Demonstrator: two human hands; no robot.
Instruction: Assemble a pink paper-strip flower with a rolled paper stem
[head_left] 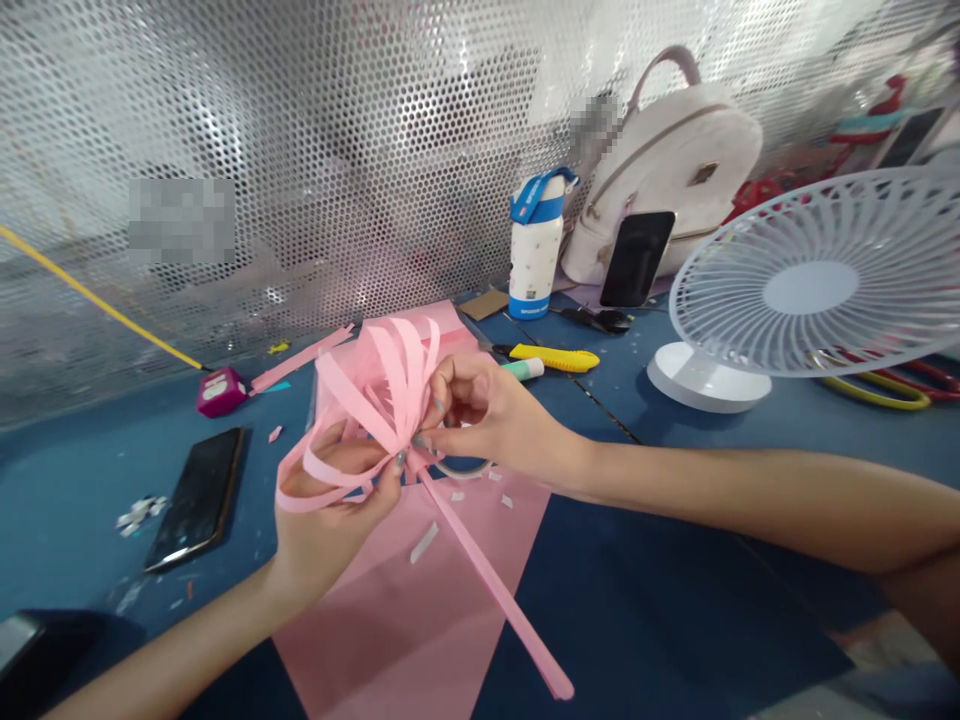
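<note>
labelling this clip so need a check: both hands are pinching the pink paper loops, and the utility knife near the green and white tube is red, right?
Not quite: the head view shows the utility knife near the green and white tube is yellow, not red. The left hand and right hand are indeed pinching the pink paper loops.

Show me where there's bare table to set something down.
Widest bare patch: the table right of the pink sheet, nearer than the right forearm. Another patch lies left, between the metal wall, purple box and flat phone. It is crowded at back right, with bottle, backpack and fan, and around the pink paper loops, where white scraps lie.
</note>
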